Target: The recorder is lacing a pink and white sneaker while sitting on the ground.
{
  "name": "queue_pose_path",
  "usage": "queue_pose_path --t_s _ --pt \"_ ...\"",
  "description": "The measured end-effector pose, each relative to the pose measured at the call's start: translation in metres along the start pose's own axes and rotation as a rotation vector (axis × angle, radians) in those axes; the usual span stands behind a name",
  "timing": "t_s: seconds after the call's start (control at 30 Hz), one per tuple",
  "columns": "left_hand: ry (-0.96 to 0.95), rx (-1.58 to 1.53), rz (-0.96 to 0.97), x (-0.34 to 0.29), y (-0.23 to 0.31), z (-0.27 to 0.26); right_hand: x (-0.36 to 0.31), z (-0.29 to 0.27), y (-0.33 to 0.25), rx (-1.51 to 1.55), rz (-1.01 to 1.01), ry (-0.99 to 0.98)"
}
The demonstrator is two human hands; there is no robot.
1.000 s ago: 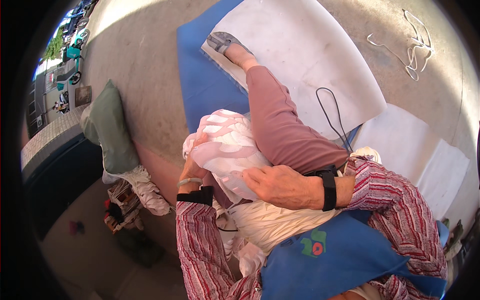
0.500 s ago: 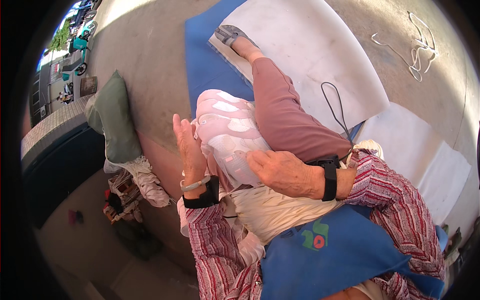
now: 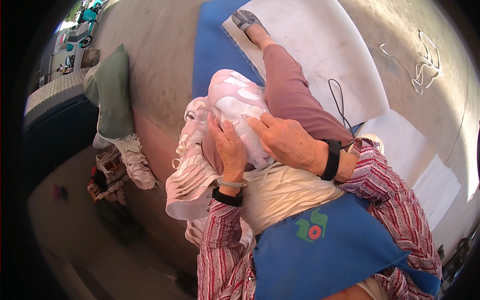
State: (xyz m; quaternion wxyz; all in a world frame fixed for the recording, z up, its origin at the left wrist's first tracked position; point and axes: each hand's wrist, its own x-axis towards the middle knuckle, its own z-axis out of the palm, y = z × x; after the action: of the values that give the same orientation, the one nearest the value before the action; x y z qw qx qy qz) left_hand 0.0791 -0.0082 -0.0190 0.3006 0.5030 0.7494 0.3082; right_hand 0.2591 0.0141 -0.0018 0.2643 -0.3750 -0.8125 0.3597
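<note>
A pink and white shoe upper [image 3: 235,97] lies over my bent left knee, with mesh panels and eyelet holes. My left hand [image 3: 231,152] rests along its left side, fingers stretched and loosely apart. From the right, my right hand [image 3: 290,142] reaches onto the same upper with bent fingers pressed together near its eyelets. Whatever the fingertips hold is too small to make out. More pink and white uppers [image 3: 187,172] hang in layers over my left thigh. A thick bundle of cream laces [image 3: 290,192] lies across my lap, above a blue apron [image 3: 325,250].
A green cushion [image 3: 112,92] with pale cords below it leans at the left, by a dark-sided ledge [image 3: 57,120]. My right leg stretches over a white sheet [image 3: 320,55] on a blue mat [image 3: 215,55]. A black cord loop [image 3: 337,95] and loose white cord [image 3: 425,67] lie to the right.
My left hand has moved right and down onto the upper's side, uncovering the layered uppers behind it. My right hand has shifted slightly up and right. The upper sits higher in view.
</note>
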Motion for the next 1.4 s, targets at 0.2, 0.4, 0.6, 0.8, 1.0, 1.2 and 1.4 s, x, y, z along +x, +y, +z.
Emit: queue_pose_path --t_s 0.2,0.4,0.6,0.8,1.0,1.2,1.4 --pt "-0.133 0.129 0.14 0.003 -0.005 -0.015 -0.002 0.002 0.001 0.041 0.03 -0.051" --pt "-0.278 0.314 0.292 -0.041 -0.017 -0.015 -0.002 0.006 0.005 0.024 0.088 -0.062" --pt "-0.222 0.288 0.314 -0.042 -0.024 -0.002 -0.001 0.012 0.013 0.009 0.045 -0.017" --pt "-0.232 0.281 0.268 -0.042 -0.026 -0.018 -0.002 0.008 0.016 0.094 0.038 0.013" --pt "-0.181 0.478 0.438 -0.06 -0.009 -0.036 -0.008 -0.082 -0.012 0.357 0.021 0.097" --pt "-0.327 0.608 0.447 -0.067 -0.027 -0.037 0.002 -0.155 -0.066 0.332 -0.502 0.001" --pt "-0.196 0.244 0.565 -0.08 -0.008 -0.037 -0.029 -0.134 -0.047 0.412 0.002 0.301"
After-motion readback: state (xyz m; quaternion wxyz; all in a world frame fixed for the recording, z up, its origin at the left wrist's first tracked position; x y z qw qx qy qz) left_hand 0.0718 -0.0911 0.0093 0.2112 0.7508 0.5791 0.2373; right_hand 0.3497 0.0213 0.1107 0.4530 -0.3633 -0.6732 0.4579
